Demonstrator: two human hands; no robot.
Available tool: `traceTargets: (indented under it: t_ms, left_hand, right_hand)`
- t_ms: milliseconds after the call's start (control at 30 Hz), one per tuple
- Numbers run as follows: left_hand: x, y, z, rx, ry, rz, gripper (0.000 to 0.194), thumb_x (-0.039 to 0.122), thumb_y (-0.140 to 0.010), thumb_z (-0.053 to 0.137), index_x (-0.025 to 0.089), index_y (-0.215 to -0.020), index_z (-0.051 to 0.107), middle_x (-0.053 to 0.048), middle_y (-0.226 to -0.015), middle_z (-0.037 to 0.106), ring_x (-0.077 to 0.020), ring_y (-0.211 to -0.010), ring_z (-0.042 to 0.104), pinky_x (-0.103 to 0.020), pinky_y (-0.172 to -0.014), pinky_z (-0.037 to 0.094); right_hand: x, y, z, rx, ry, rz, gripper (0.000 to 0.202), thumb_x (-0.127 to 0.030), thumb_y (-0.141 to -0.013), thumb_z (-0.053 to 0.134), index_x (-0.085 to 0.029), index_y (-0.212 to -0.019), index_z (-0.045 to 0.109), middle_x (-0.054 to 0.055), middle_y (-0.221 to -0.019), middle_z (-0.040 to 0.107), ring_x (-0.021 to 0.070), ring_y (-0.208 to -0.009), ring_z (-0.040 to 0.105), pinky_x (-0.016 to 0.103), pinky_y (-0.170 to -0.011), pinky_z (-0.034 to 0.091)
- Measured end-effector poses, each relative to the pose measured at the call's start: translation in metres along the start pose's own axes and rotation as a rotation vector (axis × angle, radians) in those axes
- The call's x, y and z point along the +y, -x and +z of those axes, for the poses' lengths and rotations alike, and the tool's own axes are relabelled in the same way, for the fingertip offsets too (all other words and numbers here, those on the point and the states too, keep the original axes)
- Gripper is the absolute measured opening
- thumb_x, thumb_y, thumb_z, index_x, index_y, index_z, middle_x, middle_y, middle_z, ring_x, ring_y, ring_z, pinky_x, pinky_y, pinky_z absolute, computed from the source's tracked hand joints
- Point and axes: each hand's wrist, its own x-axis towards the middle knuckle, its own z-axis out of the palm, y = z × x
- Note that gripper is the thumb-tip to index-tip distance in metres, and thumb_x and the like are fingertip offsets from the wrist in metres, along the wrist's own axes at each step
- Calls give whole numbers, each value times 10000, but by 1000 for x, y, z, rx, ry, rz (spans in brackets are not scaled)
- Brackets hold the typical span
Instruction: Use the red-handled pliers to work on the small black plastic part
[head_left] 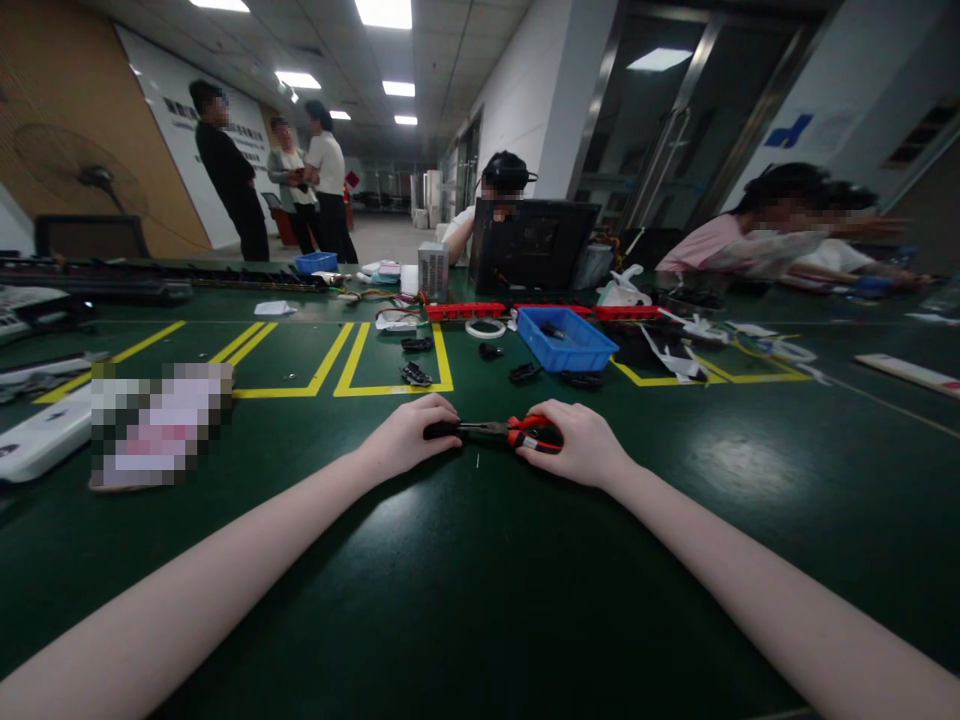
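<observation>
Red-and-black needle-nose pliers (525, 434) are in my right hand (581, 440), its fingers wrapped round the handles. Their grey jaws point left toward a small dark piece (441, 430), which my left hand (411, 432) pinches from above. The kind of that piece is hidden by my fingers, and I cannot tell whether the jaws grip it. A tiny pale sliver (478, 460) lies on the green table just below the jaws. Beyond my hands are several small black parts (415, 374) on the tabletop.
A blue bin (566, 340) with a black part inside stands behind my hands. Red strips (465, 311) and a black case (532, 245) are farther back. To the left lie a white power strip (45, 435) and a blurred-out pink object (169, 430). Other people sit across the table.
</observation>
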Motion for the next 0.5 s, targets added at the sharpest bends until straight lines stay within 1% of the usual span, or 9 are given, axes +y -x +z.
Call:
traceTargets:
  t_ms: [233, 400, 500]
  left_hand:
    - [6, 0, -3, -44, 26, 15, 253, 221, -853, 681, 184, -1102, 648, -71, -1111, 617, -201, -992, 632, -376, -899, 536]
    - [6, 0, -3, -56, 26, 25, 245, 226, -858, 679, 176, -1096, 648, -77, -1106, 614, -201, -990, 631, -370, -900, 535]
    - [5, 0, -2, -60, 26, 40, 240, 223, -861, 674, 182, -1096, 648, -74, -1097, 616, -201, -988, 630, -376, -905, 533]
  right_hand:
    - [-1, 1, 1, 7, -24, 8, 383, -511, -770, 662, -214, -1004, 598, 50, -963, 690, 228, -824, 646, 348, -724, 455]
    - [-3, 1, 1, -35, 5, -3, 378, -516, -763, 665, -211, -977, 600, 44, -922, 695, 224, -779, 627, 347, -707, 440]
    - [-4, 1, 0, -20, 29, -23, 375, -506, -757, 668, -205, -970, 598, 49, -916, 697, 222, -767, 624, 344, -699, 430]
